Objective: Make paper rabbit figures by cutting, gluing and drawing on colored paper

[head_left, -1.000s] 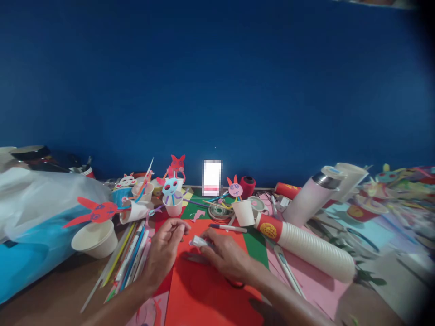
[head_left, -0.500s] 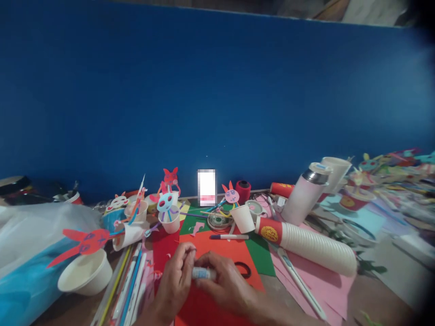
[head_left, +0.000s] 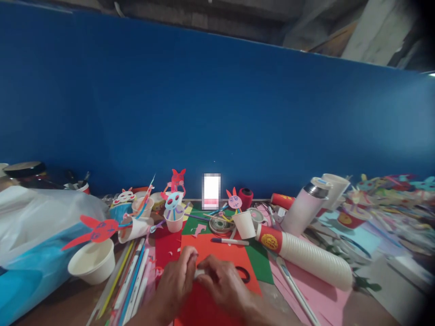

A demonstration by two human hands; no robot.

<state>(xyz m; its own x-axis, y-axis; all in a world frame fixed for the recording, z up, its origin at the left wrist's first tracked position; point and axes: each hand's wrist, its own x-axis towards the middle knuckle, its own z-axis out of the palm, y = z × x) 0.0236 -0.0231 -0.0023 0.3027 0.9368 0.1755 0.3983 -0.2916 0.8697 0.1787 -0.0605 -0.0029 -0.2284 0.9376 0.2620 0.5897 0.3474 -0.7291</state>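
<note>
Both hands meet low in the middle, above red and orange paper (head_left: 217, 253). My right hand (head_left: 226, 280) is closed around a small white glue stick (head_left: 200, 273); most of it is now covered by the fingers. Close beside it, my left hand (head_left: 180, 276) has its fingers curled together near the end of the stick, and whatever they pinch is hidden. Just right of my right hand lie black scissor handles (head_left: 244, 274) on the orange sheet. A capped marker (head_left: 230, 242) rests beyond the hands, near pink paper scraps (head_left: 199, 230).
Paper cups with paper animal heads stand around, including a red rabbit (head_left: 98, 230) and a pink one (head_left: 235, 202). Markers (head_left: 134, 276) lie at left beside a plastic bag (head_left: 41, 249). A stack of paper cups (head_left: 312, 256) and a flask (head_left: 306, 206) are at right; a blue partition (head_left: 217, 99) rises behind.
The view has tilted up slightly. My right hand has closed further over the glue stick, so less of its label shows; both hands stay close together.
</note>
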